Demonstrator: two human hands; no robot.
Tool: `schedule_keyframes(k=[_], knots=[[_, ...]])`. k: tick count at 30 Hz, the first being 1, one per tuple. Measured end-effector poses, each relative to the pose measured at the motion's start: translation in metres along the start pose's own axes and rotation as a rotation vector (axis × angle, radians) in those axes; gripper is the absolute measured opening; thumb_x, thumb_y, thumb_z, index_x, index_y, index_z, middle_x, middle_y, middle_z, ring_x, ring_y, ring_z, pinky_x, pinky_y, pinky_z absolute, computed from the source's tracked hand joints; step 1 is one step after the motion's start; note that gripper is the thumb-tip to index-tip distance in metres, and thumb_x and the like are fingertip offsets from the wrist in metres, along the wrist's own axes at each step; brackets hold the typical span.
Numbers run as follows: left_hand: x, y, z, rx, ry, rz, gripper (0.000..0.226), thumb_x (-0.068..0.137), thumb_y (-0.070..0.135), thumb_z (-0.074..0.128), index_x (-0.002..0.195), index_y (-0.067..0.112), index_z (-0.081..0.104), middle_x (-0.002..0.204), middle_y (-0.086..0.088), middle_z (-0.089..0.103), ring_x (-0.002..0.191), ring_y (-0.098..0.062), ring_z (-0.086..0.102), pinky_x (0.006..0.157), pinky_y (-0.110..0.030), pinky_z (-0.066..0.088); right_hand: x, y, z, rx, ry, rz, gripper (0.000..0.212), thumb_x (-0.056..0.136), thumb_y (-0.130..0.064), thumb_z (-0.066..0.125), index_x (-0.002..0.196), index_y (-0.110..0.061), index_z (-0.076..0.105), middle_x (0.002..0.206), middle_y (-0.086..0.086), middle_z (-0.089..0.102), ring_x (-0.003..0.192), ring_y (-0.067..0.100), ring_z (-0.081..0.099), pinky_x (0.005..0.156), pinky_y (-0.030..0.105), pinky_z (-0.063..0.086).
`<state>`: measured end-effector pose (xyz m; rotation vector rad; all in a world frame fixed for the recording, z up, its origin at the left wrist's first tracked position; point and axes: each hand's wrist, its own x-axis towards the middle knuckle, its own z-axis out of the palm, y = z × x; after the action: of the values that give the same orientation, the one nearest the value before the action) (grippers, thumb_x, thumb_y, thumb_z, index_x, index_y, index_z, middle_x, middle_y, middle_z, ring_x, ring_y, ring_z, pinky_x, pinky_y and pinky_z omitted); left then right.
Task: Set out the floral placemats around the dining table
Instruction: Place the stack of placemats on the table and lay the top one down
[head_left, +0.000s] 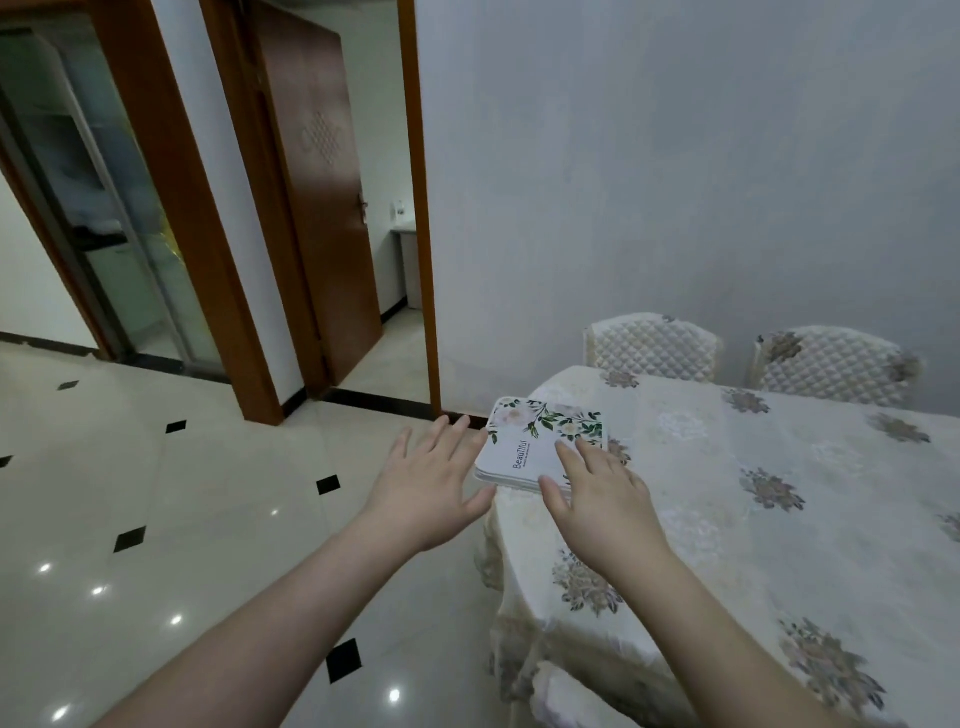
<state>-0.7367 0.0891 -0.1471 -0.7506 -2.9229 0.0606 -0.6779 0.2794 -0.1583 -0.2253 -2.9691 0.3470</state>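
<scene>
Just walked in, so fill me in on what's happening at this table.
A person is reaching for a stack of floral placemats lying at the corner of the cloth-covered dining table. The right hand rests its fingers on the top mat, while the left hand is open beside the stack. No mats are laid out yet.

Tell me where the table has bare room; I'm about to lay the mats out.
Free: the whole cloth right of the stack of mats, from the two chairs down to the near edge of the table. Crowded: only the left corner, where the stack sits between the left hand and right hand.
</scene>
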Motion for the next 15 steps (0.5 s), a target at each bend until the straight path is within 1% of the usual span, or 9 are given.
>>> schedule_keyframes(k=[4, 6, 7, 9, 10, 11, 12, 13, 15], knots=[[0.029, -0.022, 0.030, 0.061, -0.042, 0.082, 0.092, 0.075, 0.067, -0.006, 0.158, 0.029, 0.007, 0.166, 0.001, 0.005, 0.152, -0.018, 0.004, 0.121, -0.048, 0.004, 0.031, -0.014, 0.030, -0.003, -0.044, 0.009, 0.059, 0.102, -0.050, 0.027, 0.155, -0.026, 0.018, 0.162, 0.002, 0.019, 0.148, 0.021, 0.017, 0.119, 0.040, 0.014], [0.045, -0.041, 0.047, 0.088, -0.054, 0.112, 0.084, 0.083, 0.066, 0.006, 0.158, 0.028, 0.009, 0.166, 0.000, 0.008, 0.152, -0.019, 0.008, 0.120, -0.049, 0.005, 0.047, -0.027, 0.047, 0.011, -0.065, 0.018, 0.060, 0.102, -0.049, 0.028, 0.155, -0.026, 0.018, 0.163, 0.002, 0.018, 0.148, 0.021, 0.016, 0.118, 0.039, 0.013], [0.053, -0.052, 0.056, 0.110, -0.035, 0.123, 0.079, 0.088, 0.065, 0.014, 0.157, 0.028, 0.015, 0.165, -0.001, 0.014, 0.151, -0.021, 0.014, 0.120, -0.051, 0.009, 0.056, -0.033, 0.055, 0.009, -0.066, 0.030, 0.060, 0.102, -0.049, 0.028, 0.155, -0.026, 0.018, 0.163, 0.002, 0.018, 0.148, 0.021, 0.016, 0.118, 0.039, 0.013], [0.070, -0.074, 0.072, 0.148, -0.009, 0.134, 0.073, 0.090, 0.064, 0.028, 0.151, 0.026, 0.038, 0.157, -0.004, 0.037, 0.144, -0.024, 0.036, 0.115, -0.052, 0.027, 0.077, -0.042, 0.069, -0.010, -0.065, 0.059, 0.060, 0.102, -0.049, 0.028, 0.155, -0.025, 0.018, 0.163, 0.002, 0.018, 0.148, 0.021, 0.016, 0.118, 0.039, 0.014], [0.077, -0.083, 0.080, 0.146, -0.022, 0.142, 0.071, 0.088, 0.064, 0.032, 0.146, 0.025, 0.047, 0.151, -0.005, 0.047, 0.138, -0.025, 0.045, 0.111, -0.052, 0.034, 0.086, -0.046, 0.075, -0.013, -0.073, 0.078, 0.060, 0.102, -0.049, 0.028, 0.155, -0.025, 0.018, 0.163, 0.002, 0.018, 0.148, 0.022, 0.016, 0.118, 0.039, 0.014], [0.085, -0.092, 0.087, 0.138, -0.017, 0.153, 0.071, 0.087, 0.064, 0.032, 0.143, 0.025, 0.052, 0.147, -0.005, 0.052, 0.135, -0.026, 0.049, 0.108, -0.052, 0.038, 0.095, -0.049, 0.081, -0.018, -0.079, 0.097, 0.060, 0.102, -0.049, 0.028, 0.155, -0.026, 0.018, 0.163, 0.002, 0.017, 0.149, 0.022, 0.015, 0.118, 0.039, 0.013], [0.093, -0.102, 0.092, 0.113, -0.016, 0.159, 0.073, 0.087, 0.065, 0.028, 0.143, 0.024, 0.051, 0.148, -0.006, 0.050, 0.137, -0.026, 0.047, 0.109, -0.052, 0.037, 0.104, -0.053, 0.088, -0.026, -0.084, 0.116, 0.060, 0.102, -0.050, 0.028, 0.156, -0.026, 0.017, 0.163, 0.001, 0.017, 0.149, 0.022, 0.015, 0.118, 0.040, 0.013], [0.102, -0.111, 0.097, 0.085, -0.015, 0.171, 0.078, 0.086, 0.065, 0.019, 0.148, 0.025, 0.044, 0.154, -0.006, 0.042, 0.142, -0.026, 0.039, 0.113, -0.053, 0.031, 0.112, -0.056, 0.094, -0.035, -0.095, 0.133, 0.060, 0.102, -0.050, 0.027, 0.156, -0.026, 0.016, 0.163, 0.001, 0.016, 0.149, 0.022, 0.014, 0.118, 0.040, 0.013], [0.121, -0.125, 0.104, 0.060, -0.028, 0.212, 0.088, 0.080, 0.065, -0.001, 0.157, 0.027, 0.018, 0.165, -0.004, 0.015, 0.152, -0.024, 0.013, 0.120, -0.053, 0.011, 0.128, -0.060, 0.104, -0.047, -0.114, 0.168, 0.060, 0.102, -0.050, 0.027, 0.156, -0.026, 0.015, 0.164, 0.002, 0.014, 0.149, 0.022, 0.013, 0.119, 0.041, 0.013]])
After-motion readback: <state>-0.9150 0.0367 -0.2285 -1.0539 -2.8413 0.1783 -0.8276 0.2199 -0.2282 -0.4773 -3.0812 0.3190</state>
